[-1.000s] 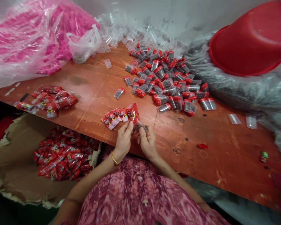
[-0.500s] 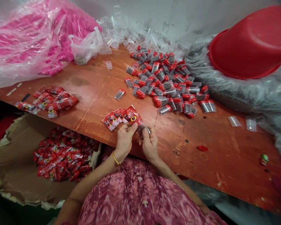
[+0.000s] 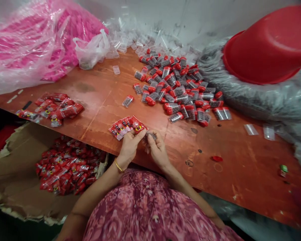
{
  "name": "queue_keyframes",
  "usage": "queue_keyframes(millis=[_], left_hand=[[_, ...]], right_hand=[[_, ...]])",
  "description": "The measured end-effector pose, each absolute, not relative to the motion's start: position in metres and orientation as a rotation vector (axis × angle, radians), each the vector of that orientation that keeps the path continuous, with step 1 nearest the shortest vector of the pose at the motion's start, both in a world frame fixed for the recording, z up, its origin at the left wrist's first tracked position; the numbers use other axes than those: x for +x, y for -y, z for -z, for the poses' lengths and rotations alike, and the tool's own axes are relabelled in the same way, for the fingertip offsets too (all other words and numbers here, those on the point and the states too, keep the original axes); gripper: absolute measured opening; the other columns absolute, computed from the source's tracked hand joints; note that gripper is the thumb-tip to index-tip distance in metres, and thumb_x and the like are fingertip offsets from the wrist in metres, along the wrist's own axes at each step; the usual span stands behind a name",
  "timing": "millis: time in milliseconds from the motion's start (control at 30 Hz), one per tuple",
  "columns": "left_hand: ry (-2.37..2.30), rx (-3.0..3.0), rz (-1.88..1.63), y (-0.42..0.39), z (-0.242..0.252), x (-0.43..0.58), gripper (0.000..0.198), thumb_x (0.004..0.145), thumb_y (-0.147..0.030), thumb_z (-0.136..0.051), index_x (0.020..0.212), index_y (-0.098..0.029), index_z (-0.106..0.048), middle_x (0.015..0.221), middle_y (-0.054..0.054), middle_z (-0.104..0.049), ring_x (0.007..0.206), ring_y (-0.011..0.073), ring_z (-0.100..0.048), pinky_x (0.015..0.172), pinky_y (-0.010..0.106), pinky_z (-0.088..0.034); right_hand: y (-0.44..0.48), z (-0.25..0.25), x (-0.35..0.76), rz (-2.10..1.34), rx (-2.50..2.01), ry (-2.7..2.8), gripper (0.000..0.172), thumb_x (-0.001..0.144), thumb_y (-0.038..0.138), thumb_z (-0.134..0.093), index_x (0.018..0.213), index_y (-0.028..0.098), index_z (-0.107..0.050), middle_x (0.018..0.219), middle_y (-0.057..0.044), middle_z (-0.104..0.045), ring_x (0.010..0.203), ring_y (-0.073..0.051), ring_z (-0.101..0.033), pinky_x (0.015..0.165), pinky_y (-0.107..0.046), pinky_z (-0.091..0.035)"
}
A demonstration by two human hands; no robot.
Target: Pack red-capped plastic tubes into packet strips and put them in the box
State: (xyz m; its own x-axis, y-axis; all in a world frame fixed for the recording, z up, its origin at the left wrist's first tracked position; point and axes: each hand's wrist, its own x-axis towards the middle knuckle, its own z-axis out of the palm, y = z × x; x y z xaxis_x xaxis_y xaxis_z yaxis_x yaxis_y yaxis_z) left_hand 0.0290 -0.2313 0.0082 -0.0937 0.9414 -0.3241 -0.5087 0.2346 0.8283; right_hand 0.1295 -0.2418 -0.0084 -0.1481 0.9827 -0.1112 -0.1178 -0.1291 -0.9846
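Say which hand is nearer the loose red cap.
Right. The right hand is to the left of the loose red cap; the left hand is farther left, beyond the right.

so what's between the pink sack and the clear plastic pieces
A white bag sits there on the table, in the head view.

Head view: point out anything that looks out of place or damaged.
The cardboard box at lower left has ragged, torn edges. What looks like a loose red cap lies alone on the right of the table, away from the heap of red-capped containers.
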Motion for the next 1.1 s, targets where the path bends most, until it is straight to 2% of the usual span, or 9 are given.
queue_keyframes(millis=[233, 333, 400, 433, 567, 633, 733, 933, 1100], left_hand=[[-1.081, 0.627, -1.335, 0.233, -0.007, 0.028, 0.027, 0.063, -0.039, -0.075, 0.068, -0.014, -0.068, 0.059, -0.001, -0.063, 0.049, 0.0073, -0.048, 0.048, 0.020, -0.038], [-1.140, 0.639, -1.339, 0.237, -0.001, 0.036, 0.026, 0.066, -0.039, -0.073, 0.072, -0.014, -0.070, 0.065, 0.001, -0.067, 0.057, 0.0097, -0.055, 0.056, 0.021, -0.044], [-1.138, 0.611, -1.352, 0.239, -0.001, 0.039, 0.028, 0.068, -0.043, -0.071, 0.072, -0.015, -0.069, 0.068, 0.002, -0.069, 0.064, 0.0126, -0.060, 0.063, 0.024, -0.048], [-1.125, 0.589, -1.369, 0.238, -0.001, 0.039, 0.030, 0.068, -0.044, -0.071, 0.073, -0.015, -0.069, 0.070, 0.002, -0.069, 0.066, 0.0136, -0.062, 0.066, 0.025, -0.049], [-1.087, 0.448, -1.460, 0.231, -0.010, 0.030, 0.035, 0.060, -0.045, -0.077, 0.077, -0.015, -0.069, 0.076, 0.004, -0.071, 0.076, 0.0171, -0.066, 0.075, 0.028, -0.051], [-1.073, 0.372, -1.454, 0.227, -0.013, 0.024, 0.040, 0.055, -0.044, -0.080, 0.078, -0.014, -0.068, 0.073, 0.004, -0.071, 0.076, 0.0188, -0.067, 0.075, 0.029, -0.052], [-1.034, 0.331, -1.400, 0.228, -0.010, 0.021, 0.043, 0.052, -0.044, -0.081, 0.079, -0.013, -0.066, 0.071, 0.004, -0.071, 0.075, 0.0202, -0.068, 0.070, 0.030, -0.053], [-0.980, 0.383, -1.345, 0.240, -0.004, 0.027, 0.040, 0.055, -0.041, -0.081, 0.080, -0.014, -0.066, 0.082, 0.005, -0.072, 0.083, 0.0208, -0.068, 0.075, 0.031, -0.054], [-1.157, 0.414, -1.296, 0.259, -0.008, -0.020, 0.042, 0.055, -0.044, -0.081, 0.082, -0.014, -0.066, 0.080, 0.006, -0.072, 0.080, 0.0216, -0.069, 0.080, 0.034, -0.054]], right_hand=[[0.245, 0.008, 0.125, -1.480, -1.095, 1.087, 0.032, 0.084, 0.056, -0.048, 0.087, 0.024, -0.043, 0.061, 0.008, -0.048, 0.039, -0.006, -0.038, 0.037, -0.020, -0.032], [0.245, 0.012, 0.118, -1.235, -1.159, 1.087, 0.026, 0.087, 0.049, -0.048, 0.089, 0.023, -0.048, 0.076, 0.002, -0.055, 0.063, -0.010, -0.053, 0.059, -0.023, -0.046], [0.244, 0.014, 0.117, -1.113, -1.184, 1.137, 0.025, 0.087, 0.047, -0.048, 0.092, 0.022, -0.050, 0.085, 0.000, -0.057, 0.078, -0.012, -0.056, 0.073, -0.025, -0.047], [0.243, 0.014, 0.117, -1.127, -1.182, 1.159, 0.025, 0.087, 0.047, -0.048, 0.092, 0.022, -0.050, 0.085, 0.000, -0.057, 0.077, -0.012, -0.056, 0.073, -0.025, -0.047], [0.240, 0.012, 0.123, -1.533, -1.078, 1.183, 0.032, 0.085, 0.054, -0.047, 0.094, 0.023, -0.049, 0.059, 0.006, -0.051, 0.045, -0.009, -0.047, 0.046, -0.022, -0.039], [0.240, 0.011, 0.127, -1.661, -1.021, 1.196, 0.039, 0.082, 0.057, -0.050, 0.101, 0.022, -0.049, 0.052, 0.009, -0.049, 0.039, -0.008, -0.045, 0.044, -0.022, -0.037], [0.238, 0.012, 0.131, -1.662, -1.018, 1.185, 0.043, 0.075, 0.056, -0.060, 0.099, 0.022, -0.050, 0.050, 0.009, -0.053, 0.036, -0.008, -0.046, 0.042, -0.021, -0.037], [0.233, 0.025, 0.120, -1.482, -1.109, 1.119, 0.044, 0.062, 0.050, -0.073, 0.059, 0.022, -0.039, 0.048, 0.009, -0.048, 0.038, -0.006, -0.041, 0.040, -0.019, -0.034], [0.216, 0.017, 0.132, -1.113, -1.260, 1.694, 0.032, 0.075, 0.050, -0.062, 0.066, 0.020, -0.053, 0.060, 0.001, -0.056, 0.056, -0.013, -0.051, 0.055, -0.026, -0.042]])
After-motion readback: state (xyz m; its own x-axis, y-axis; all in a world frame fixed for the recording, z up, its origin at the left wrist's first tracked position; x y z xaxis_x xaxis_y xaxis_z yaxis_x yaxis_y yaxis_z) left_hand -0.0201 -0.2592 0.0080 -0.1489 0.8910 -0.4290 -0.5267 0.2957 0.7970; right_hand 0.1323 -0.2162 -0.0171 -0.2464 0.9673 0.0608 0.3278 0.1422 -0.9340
